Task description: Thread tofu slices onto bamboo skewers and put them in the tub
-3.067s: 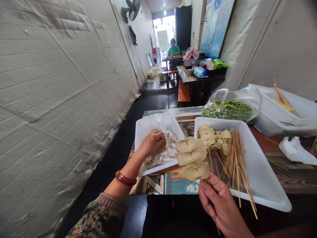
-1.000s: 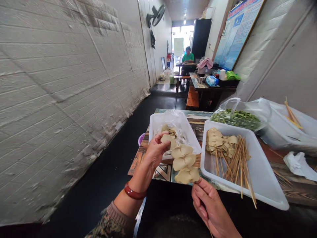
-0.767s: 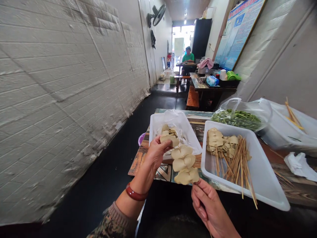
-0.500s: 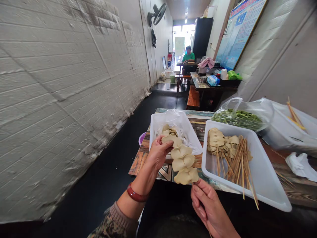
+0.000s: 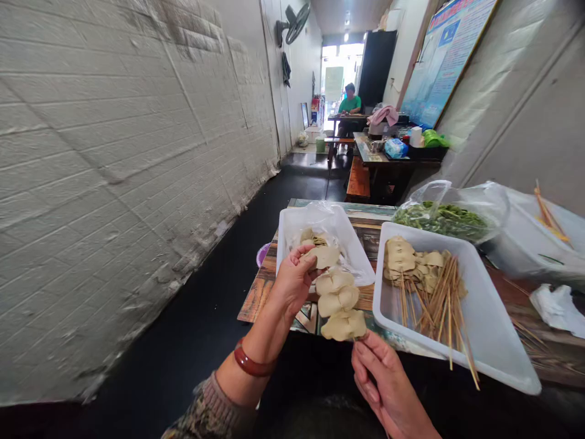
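Note:
My right hand (image 5: pixel 381 375) pinches the lower end of a thin skewer, just below a row of folded, flat beige slices (image 5: pixel 338 302) threaded on it. At the skewer's upper end my left hand (image 5: pixel 297 274) grips one more beige slice (image 5: pixel 326 256) between thumb and fingers. Whether the skewer's tip has gone through this slice, I cannot tell. Behind my left hand, a white tray (image 5: pixel 354 241) holds a clear plastic bag with more slices, partly hidden by the hand. To the right, a larger white tray (image 5: pixel 493 341) contains finished-looking skewers (image 5: pixel 441 299) of the same slices.
Behind the right tray lies a clear bag of green vegetables (image 5: pixel 441 219), beside a white bin (image 5: pixel 539 238) with sticks. Crumpled white tissue (image 5: pixel 557 308) and loose sticks sit at the table's right. Farther back are a bench (image 5: pixel 358 178), another table and a seated person (image 5: pixel 350 102).
My left hand has shifted the top slice slightly right and up, turning it to show more of its face. My right hand stays nearly still; the view has moved a little.

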{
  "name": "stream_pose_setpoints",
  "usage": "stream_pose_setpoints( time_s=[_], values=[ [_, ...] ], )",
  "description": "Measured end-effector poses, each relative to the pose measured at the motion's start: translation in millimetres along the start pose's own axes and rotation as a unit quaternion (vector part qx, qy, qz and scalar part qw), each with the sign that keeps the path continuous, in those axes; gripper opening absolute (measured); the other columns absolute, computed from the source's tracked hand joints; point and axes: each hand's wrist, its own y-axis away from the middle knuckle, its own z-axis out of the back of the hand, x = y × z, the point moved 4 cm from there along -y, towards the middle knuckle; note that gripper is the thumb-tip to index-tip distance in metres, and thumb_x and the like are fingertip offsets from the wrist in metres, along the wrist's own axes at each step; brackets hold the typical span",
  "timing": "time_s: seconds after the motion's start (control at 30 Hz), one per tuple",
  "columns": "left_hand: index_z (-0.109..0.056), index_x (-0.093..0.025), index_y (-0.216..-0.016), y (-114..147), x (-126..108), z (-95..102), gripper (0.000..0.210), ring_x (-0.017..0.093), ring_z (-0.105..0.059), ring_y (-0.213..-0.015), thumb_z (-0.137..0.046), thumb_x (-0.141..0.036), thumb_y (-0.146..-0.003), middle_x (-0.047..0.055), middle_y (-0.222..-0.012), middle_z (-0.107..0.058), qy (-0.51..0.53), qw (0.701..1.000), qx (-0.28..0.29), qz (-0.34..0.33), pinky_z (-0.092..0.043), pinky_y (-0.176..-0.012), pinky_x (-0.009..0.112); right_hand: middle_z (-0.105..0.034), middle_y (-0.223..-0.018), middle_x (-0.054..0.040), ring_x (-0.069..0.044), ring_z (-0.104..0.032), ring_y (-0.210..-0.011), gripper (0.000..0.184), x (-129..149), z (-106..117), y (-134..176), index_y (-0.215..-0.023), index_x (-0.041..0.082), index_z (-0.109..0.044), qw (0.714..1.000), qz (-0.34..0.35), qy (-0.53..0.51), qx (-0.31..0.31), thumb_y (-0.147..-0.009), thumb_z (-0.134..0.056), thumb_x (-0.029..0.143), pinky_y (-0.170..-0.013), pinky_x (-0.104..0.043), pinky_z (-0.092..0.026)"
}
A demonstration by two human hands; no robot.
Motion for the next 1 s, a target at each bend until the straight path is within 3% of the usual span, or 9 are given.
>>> stream_pose_setpoints(
  time_s=[0.53, 0.8, 1.0],
  values=[
    [-0.061, -0.016, -0.095, 7.2, 2.8, -6.8, 0.047, 0.012, -0.062, -0.064, -0.086, -0.021, -0.056, 0.0, -0.076, -0.068, -0.001, 1.0, -0.007, -0.016, -0.05, -0.063, 0.023, -0.049, -0.053, 0.0093, 0.001, -0.023, -0.034, 0.024, -3.2, 1.9, -2.4, -0.087, 0.018, -0.058, 1.0, 0.006, -0.005, 0.006, -0.086, -0.071, 0.038, -0.033, -0.014, -0.013],
    [-0.064, -0.015, -0.093, 4.6, 5.9, -4.3, 0.046, 0.01, -0.057, -0.057, -0.087, -0.021, -0.054, -0.003, -0.066, -0.063, -0.015, 1.0, -0.015, -0.014, -0.044, -0.056, 0.021, -0.048, -0.052, 0.0094, 0.001, -0.022, -0.034, 0.029, 2.1, -3.1, 1.6, -0.086, 0.018, -0.059, 1.0, 0.002, 0.004, 0.003, -0.082, -0.073, 0.042, -0.033, -0.013, -0.012],
    [-0.064, -0.015, -0.095, 4.9, 11.1, -4.6, 0.047, 0.011, -0.059, -0.059, -0.087, -0.021, -0.054, -0.001, -0.069, -0.066, 0.0, 1.0, -0.011, 0.026, -0.046, -0.058, 0.022, -0.049, -0.052, 0.0091, 0.001, -0.024, -0.034, 0.027, 0.6, -0.4, -1.3, -0.085, 0.018, -0.059, 1.0, 0.001, 0.003, -0.004, -0.082, -0.074, 0.04, -0.033, -0.013, -0.012]
  ],
)
